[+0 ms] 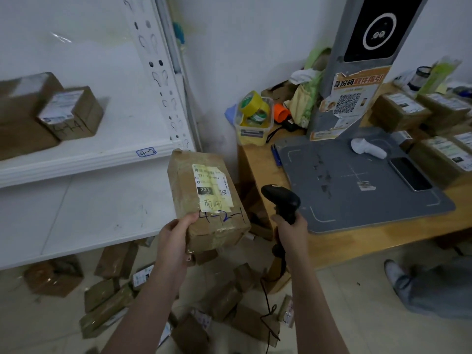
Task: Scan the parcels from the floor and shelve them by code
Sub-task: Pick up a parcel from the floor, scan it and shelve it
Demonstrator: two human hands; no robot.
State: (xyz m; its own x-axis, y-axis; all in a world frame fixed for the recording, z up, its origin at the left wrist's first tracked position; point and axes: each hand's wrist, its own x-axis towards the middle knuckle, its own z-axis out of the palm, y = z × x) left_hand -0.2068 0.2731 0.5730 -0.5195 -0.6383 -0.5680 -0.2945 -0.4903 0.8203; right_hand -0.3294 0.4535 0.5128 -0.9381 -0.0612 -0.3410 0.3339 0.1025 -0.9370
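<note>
We log the left grip (176,238) holding a taped brown parcel (209,200) by its near end, label up, with "4-2-1" handwritten below the label. The right grip (291,232) wraps the handle of a black barcode scanner (281,198) just right of the parcel. Loose parcels (109,297) litter the floor (63,328) under a white shelf (76,162). A grey scan pad (357,200) lies on the wooden counter (370,245).

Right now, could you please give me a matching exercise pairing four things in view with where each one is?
1 taped parcel
2 black scanner
3 white handheld device
4 yellow tape roll

A in the clear tub
B held by the right hand
C on the grey pad
D held by the left hand

Pairs: 1-D, 2-B, 3-C, 4-A
</note>
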